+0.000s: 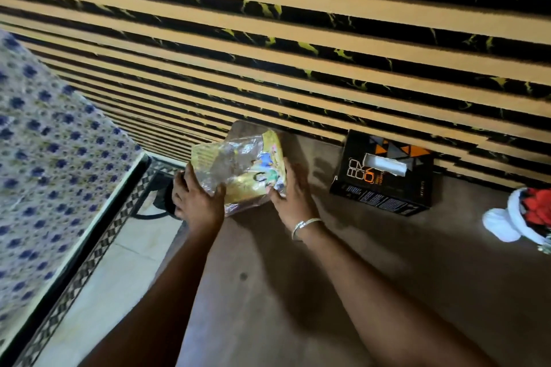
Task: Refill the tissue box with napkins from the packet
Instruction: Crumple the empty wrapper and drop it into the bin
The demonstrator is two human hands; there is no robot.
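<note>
A shiny yellow plastic packet of napkins lies at the far left corner of the brown table. My left hand grips its near left edge. On its right side my right hand, with a silver bracelet at the wrist, presses flat against it. To the right, against the wall, stands a black tissue box with orange and grey triangles; a bit of white tissue shows in its top slot. The box is about a hand's width from my right hand.
A striped tan and black wall runs right behind the table. A red and white plush object lies at the right edge. Left of the table is a tiled floor, a dark object, and a bed with blue-dotted cover.
</note>
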